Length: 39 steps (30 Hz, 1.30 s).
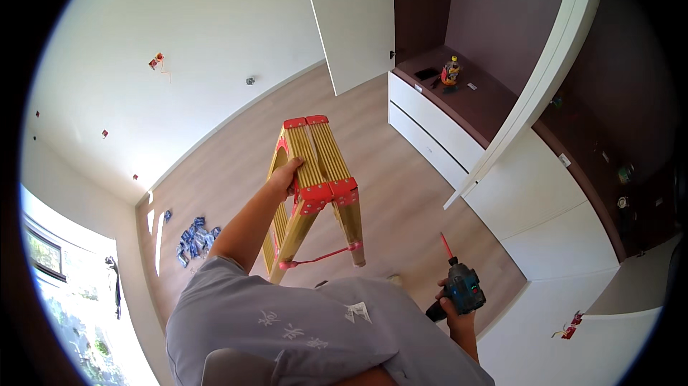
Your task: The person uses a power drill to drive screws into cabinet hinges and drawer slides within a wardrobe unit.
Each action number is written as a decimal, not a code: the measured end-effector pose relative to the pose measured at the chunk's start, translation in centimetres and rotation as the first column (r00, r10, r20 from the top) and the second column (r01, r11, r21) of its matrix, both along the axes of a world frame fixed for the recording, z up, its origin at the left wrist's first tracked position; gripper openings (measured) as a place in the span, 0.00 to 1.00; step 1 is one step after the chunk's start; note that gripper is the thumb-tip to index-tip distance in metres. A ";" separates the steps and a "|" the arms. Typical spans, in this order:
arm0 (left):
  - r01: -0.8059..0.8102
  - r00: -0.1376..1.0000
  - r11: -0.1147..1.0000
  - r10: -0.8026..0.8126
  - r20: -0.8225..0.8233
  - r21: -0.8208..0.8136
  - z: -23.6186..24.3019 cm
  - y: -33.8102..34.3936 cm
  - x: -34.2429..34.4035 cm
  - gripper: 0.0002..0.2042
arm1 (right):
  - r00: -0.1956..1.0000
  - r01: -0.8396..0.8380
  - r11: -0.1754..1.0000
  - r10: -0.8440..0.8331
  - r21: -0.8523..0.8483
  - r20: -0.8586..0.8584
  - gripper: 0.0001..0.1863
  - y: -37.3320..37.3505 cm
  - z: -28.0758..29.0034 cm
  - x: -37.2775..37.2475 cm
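My left hand (288,175) grips the near left edge of the top of a yellow stepladder (321,153) with red corner caps. The ladder stands upright in front of me, its legs spread and joined low down by a red brace. Lower right, my right hand (459,320) is closed around the handle of a teal and black cordless impact driver (466,290). A long red bit sticks out of the driver and points away from me, up and to the left. Part of that grip is hidden behind the tool.
An open white cabinet door (355,24) and a white upright panel (534,99) stand ahead. On the dark shelf (494,117) are a yellow-capped bottle (451,69) and small items. Blue crumpled wrappers (195,239) lie on the floor at left. Wires hang from wall boxes (156,61).
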State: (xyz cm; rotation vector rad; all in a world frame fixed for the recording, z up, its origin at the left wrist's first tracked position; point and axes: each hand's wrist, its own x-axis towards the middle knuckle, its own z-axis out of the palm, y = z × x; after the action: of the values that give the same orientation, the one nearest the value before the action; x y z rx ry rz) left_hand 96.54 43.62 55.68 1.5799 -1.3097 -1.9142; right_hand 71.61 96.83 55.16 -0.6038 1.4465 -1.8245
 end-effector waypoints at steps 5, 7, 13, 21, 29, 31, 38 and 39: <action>0.119 0.992 0.993 -0.119 0.031 -0.003 -0.6 -4.6 -3.8 0.22 | 0.998 -0.064 0.994 0.066 0.091 -0.017 0.33 -7.3 1.4 -6.3; 0.190 0.981 0.982 -0.191 0.037 0.008 -1.4 -7.1 -5.1 0.23 | 0.997 -0.079 0.994 0.081 0.075 -0.022 0.33 -10.7 2.8 -7.5; 0.425 0.903 0.905 -0.421 -0.083 0.033 -5.7 -15.9 -12.2 0.25 | 0.992 -0.082 0.995 0.087 0.055 -0.090 0.29 -20.8 3.1 -9.4; 0.627 0.764 0.775 -0.593 -0.254 0.079 -7.5 -22.9 -26.3 0.31 | 0.976 0.215 0.972 -0.211 0.095 -0.043 0.29 -33.1 5.2 -6.9; 0.725 0.682 0.682 -0.693 -0.232 0.093 -14.5 -28.8 -32.7 0.30 | 0.949 0.295 0.942 -0.269 0.159 -0.164 0.29 -39.4 7.7 -6.8; 0.743 0.666 0.660 -0.709 -0.230 0.116 -12.7 -29.4 -33.4 0.30 | 0.947 0.295 0.938 -0.262 0.182 -0.185 0.29 -40.4 8.0 -7.7; 0.749 0.658 0.638 -0.749 -0.085 0.175 -14.0 -33.8 -35.0 0.30 | 0.968 0.222 0.966 -0.202 0.133 -0.146 0.30 -46.1 7.1 -17.3; 0.745 0.656 0.629 -0.752 -0.072 0.223 -14.6 -34.1 -34.9 0.29 | 0.975 0.190 0.973 -0.172 0.131 -0.138 0.30 -47.1 6.7 -19.4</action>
State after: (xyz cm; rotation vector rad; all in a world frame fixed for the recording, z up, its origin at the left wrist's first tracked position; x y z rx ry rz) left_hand 61.61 9.47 41.08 1.2255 -2.0575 -2.6121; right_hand 52.21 49.68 61.88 -0.5375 1.7519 -1.8269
